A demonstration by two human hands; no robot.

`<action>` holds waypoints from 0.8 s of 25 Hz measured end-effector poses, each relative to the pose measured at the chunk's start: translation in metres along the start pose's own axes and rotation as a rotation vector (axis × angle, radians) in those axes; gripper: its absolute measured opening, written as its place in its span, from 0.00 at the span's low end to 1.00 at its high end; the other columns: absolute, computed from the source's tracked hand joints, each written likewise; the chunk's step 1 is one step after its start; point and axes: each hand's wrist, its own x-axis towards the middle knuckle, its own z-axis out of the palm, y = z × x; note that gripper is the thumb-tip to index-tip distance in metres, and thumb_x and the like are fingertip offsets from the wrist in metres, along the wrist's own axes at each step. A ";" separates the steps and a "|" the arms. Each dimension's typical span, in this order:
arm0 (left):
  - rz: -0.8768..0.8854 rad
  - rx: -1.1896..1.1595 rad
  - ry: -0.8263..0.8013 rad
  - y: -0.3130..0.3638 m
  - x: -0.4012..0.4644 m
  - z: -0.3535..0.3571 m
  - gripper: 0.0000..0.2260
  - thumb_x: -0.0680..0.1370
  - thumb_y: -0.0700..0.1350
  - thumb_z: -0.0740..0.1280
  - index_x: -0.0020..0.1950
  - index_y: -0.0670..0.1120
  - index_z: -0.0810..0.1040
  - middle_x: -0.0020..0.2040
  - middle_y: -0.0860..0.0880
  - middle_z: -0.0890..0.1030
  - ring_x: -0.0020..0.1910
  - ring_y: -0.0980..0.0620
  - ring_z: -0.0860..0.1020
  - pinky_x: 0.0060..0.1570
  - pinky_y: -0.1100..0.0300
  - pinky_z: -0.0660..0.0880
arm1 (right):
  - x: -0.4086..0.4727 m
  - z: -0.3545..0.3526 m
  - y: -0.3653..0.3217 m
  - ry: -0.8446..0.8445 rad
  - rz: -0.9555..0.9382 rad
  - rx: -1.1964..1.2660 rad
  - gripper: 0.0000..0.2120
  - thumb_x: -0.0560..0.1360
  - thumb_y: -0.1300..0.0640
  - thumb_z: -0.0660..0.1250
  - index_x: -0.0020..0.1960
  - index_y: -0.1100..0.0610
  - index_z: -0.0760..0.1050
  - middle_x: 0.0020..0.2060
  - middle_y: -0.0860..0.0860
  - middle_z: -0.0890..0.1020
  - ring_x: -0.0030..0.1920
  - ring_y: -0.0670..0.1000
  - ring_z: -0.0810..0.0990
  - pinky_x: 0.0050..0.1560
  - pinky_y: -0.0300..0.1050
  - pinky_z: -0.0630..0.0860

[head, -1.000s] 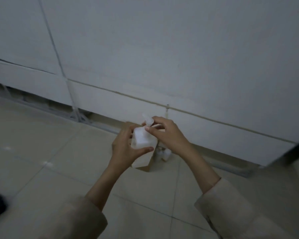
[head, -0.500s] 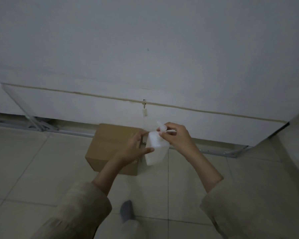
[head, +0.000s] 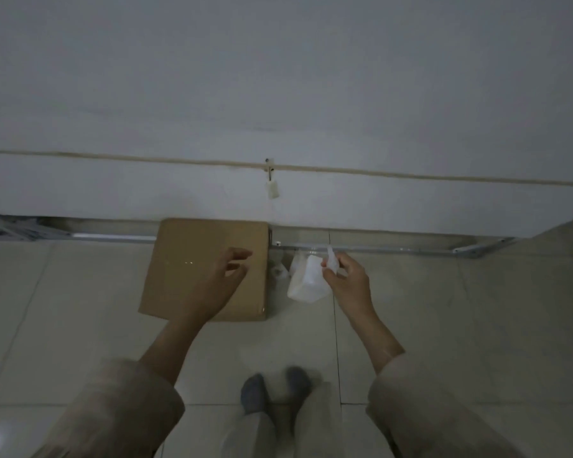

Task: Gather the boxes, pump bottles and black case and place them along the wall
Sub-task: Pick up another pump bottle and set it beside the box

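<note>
A white pump bottle hangs above the floor tiles just right of a brown cardboard box that stands against the wall. My right hand pinches the bottle by its pump top. My left hand hovers over the box with relaxed, slightly spread fingers and holds nothing. Between the box and the held bottle, a small white bottle stands on the floor, partly hidden.
A metal rail runs along the wall's foot. A small white tag hangs from a hook on the wall above the box. My feet in grey socks stand on the tiles below the bottle.
My left hand has let go of the pump bottle and drawn left over the box. My right hand alone now holds the bottle, lower and nearer the wall. The view tilted down.
</note>
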 end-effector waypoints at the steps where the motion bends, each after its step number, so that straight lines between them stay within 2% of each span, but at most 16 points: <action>1: -0.006 0.003 -0.009 -0.016 0.014 0.011 0.11 0.77 0.37 0.62 0.59 0.40 0.75 0.57 0.46 0.76 0.53 0.50 0.75 0.46 0.74 0.68 | 0.015 0.011 0.022 0.006 0.023 -0.011 0.03 0.72 0.66 0.65 0.44 0.67 0.75 0.42 0.63 0.79 0.42 0.51 0.73 0.34 0.32 0.67; 3: -0.032 0.025 -0.044 -0.056 0.041 0.041 0.11 0.77 0.36 0.62 0.59 0.40 0.76 0.59 0.44 0.76 0.53 0.49 0.76 0.46 0.75 0.68 | 0.044 0.037 0.073 -0.005 0.060 -0.038 0.05 0.72 0.65 0.65 0.44 0.69 0.74 0.39 0.63 0.77 0.40 0.50 0.72 0.29 0.28 0.63; 5: -0.082 0.043 -0.081 -0.097 0.063 0.072 0.12 0.77 0.36 0.61 0.60 0.41 0.75 0.61 0.43 0.76 0.56 0.46 0.76 0.51 0.68 0.68 | 0.067 0.064 0.123 -0.003 0.084 -0.055 0.05 0.72 0.66 0.65 0.43 0.69 0.73 0.39 0.65 0.76 0.39 0.49 0.71 0.30 0.29 0.62; 7: -0.131 0.064 -0.098 -0.140 0.083 0.101 0.13 0.77 0.37 0.61 0.61 0.43 0.75 0.62 0.43 0.75 0.59 0.45 0.75 0.54 0.64 0.66 | 0.089 0.089 0.172 -0.018 0.113 -0.059 0.05 0.71 0.66 0.65 0.43 0.69 0.73 0.37 0.61 0.75 0.40 0.49 0.71 0.32 0.30 0.62; 11: -0.175 0.208 -0.101 -0.211 0.107 0.138 0.14 0.77 0.37 0.61 0.62 0.42 0.74 0.64 0.41 0.73 0.63 0.43 0.72 0.57 0.63 0.64 | 0.121 0.129 0.241 -0.035 0.178 -0.063 0.02 0.71 0.67 0.64 0.43 0.66 0.74 0.38 0.55 0.75 0.40 0.49 0.72 0.32 0.29 0.64; 12: -0.152 0.261 -0.079 -0.229 0.113 0.145 0.15 0.77 0.37 0.61 0.63 0.41 0.74 0.64 0.39 0.73 0.65 0.41 0.70 0.60 0.60 0.64 | 0.130 0.140 0.256 -0.047 0.191 -0.070 0.02 0.71 0.67 0.64 0.43 0.65 0.74 0.38 0.54 0.75 0.40 0.49 0.72 0.32 0.29 0.64; 14: -0.095 0.388 -0.064 -0.261 0.127 0.159 0.18 0.76 0.40 0.59 0.65 0.36 0.71 0.66 0.34 0.71 0.67 0.35 0.68 0.67 0.48 0.62 | 0.147 0.158 0.279 -0.080 0.217 -0.090 0.02 0.71 0.67 0.63 0.43 0.64 0.74 0.39 0.55 0.76 0.40 0.50 0.72 0.31 0.25 0.63; 16: -0.067 0.554 -0.125 -0.287 0.141 0.170 0.26 0.75 0.48 0.57 0.72 0.40 0.63 0.73 0.35 0.62 0.73 0.34 0.59 0.71 0.41 0.55 | 0.163 0.175 0.299 -0.103 0.223 -0.132 0.04 0.72 0.66 0.64 0.45 0.67 0.74 0.40 0.55 0.76 0.41 0.50 0.72 0.31 0.25 0.63; 18: -0.178 0.547 -0.129 -0.294 0.148 0.183 0.31 0.74 0.54 0.59 0.76 0.51 0.54 0.78 0.44 0.49 0.76 0.37 0.45 0.72 0.41 0.45 | 0.176 0.187 0.312 -0.095 0.232 -0.174 0.05 0.72 0.65 0.65 0.46 0.66 0.75 0.41 0.54 0.77 0.42 0.50 0.73 0.30 0.31 0.64; 20: -0.188 0.497 -0.051 -0.290 0.147 0.196 0.33 0.70 0.61 0.50 0.75 0.57 0.50 0.78 0.48 0.43 0.76 0.38 0.39 0.71 0.40 0.40 | 0.186 0.194 0.319 -0.079 0.252 -0.197 0.06 0.71 0.65 0.66 0.48 0.64 0.77 0.43 0.54 0.78 0.44 0.50 0.74 0.35 0.35 0.62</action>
